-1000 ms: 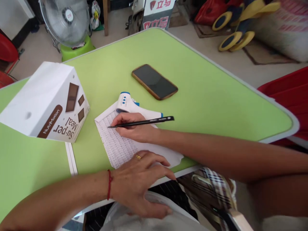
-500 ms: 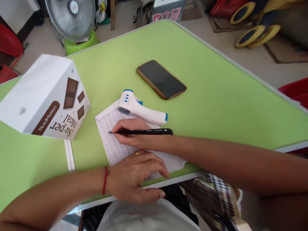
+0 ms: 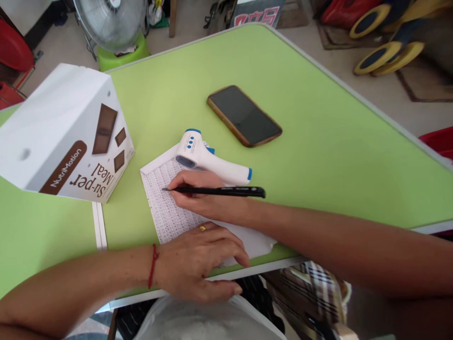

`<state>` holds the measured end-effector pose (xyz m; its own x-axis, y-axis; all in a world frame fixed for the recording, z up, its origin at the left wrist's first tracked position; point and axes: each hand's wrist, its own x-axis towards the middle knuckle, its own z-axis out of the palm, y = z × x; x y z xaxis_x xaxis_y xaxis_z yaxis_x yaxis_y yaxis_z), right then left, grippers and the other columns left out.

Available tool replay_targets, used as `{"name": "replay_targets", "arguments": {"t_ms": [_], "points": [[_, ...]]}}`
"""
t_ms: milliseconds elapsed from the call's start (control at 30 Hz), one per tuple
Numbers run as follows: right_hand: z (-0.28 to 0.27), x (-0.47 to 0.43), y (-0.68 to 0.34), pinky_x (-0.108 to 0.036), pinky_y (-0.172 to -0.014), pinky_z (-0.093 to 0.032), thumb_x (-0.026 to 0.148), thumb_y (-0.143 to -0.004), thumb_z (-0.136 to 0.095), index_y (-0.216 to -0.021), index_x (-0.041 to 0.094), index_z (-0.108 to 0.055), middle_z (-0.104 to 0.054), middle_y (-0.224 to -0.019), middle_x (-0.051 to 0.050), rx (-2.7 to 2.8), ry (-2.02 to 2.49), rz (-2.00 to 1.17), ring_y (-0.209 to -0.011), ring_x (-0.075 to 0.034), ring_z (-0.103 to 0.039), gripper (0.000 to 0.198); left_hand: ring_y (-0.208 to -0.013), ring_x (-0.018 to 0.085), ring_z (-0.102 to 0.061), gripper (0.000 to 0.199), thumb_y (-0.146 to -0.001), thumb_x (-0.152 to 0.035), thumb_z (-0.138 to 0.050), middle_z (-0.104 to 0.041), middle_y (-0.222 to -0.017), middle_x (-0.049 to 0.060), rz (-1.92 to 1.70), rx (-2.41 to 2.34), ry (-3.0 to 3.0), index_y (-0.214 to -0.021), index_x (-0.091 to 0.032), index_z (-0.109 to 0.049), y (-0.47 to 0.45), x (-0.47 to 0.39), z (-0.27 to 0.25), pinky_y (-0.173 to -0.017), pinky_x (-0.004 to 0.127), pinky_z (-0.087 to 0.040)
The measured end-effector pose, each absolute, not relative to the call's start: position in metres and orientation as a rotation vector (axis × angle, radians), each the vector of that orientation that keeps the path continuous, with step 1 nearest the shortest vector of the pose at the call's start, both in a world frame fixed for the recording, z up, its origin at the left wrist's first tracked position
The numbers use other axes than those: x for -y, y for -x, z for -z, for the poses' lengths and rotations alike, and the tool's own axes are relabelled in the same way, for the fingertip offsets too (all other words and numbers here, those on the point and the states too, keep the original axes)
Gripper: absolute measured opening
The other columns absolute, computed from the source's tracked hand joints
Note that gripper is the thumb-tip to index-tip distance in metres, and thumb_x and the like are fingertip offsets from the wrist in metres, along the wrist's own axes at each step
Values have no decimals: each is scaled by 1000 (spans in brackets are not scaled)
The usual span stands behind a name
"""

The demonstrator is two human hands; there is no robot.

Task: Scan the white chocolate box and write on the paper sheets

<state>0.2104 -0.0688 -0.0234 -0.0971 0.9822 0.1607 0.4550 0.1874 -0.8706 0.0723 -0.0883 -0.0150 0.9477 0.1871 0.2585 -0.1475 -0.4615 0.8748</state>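
My right hand is closed around a black pen, its tip at the handwriting on a sheet of paper. Rows of small writing cover the visible left part of that sheet; my hands hide some of it. Lying flat on the lower part of the paper, my left hand has its fingers and thumb apart, with a ring on one finger and a red string bracelet at the wrist. A white and blue infrared thermometer rests across the paper's top edge, just beyond my right hand.
On the green table lies a smartphone in a brown case, beyond the thermometer. A white NutriMotion box stands at the left. A fan on a green stool is past the far edge.
The pen and right hand have shifted very slightly over the paper. My left hand stays in place. The whole view has tilted a little with the camera.
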Motion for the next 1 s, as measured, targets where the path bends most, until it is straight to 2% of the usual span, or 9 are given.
{"name": "replay_targets", "arguments": {"t_ms": [367,533,800,1000], "points": [[21,71,-216,-20,-51,-41,18,-72,-56,-74,19,-63,-64,-65,2,1698,1308,-987,-55,-9,-52,7,-98,21,-59,23,-88,-32,-53,-62,-103,13,-349,-40,-2002,-98,-12,-55,-72,87,13,-93,33,-47],[21,71,-214,-21,-52,-41,17,-71,-55,-72,19,-61,-63,-65,2,1697,1341,-922,-56,-9,-52,6,-100,20,-59,23,-87,-34,-55,-63,-105,12,-289,-59,-1988,-98,-14,-55,-72,87,13,-96,33,-46],[25,71,-211,-22,-53,-40,14,-70,-53,-70,20,-58,-61,-63,4,1713,1348,-806,-55,-9,-49,9,-97,20,-59,22,-88,-32,-53,-62,-102,12,-338,-43,-2015,-98,-13,-55,-72,88,13,-93,33,-47],[21,72,-216,-22,-53,-40,16,-70,-53,-69,20,-58,-61,-63,3,1756,1274,-876,-56,-9,-51,7,-96,20,-59,23,-88,-32,-54,-62,-102,13,-361,-32,-2014,-98,-12,-55,-72,88,15,-91,32,-48]]}}
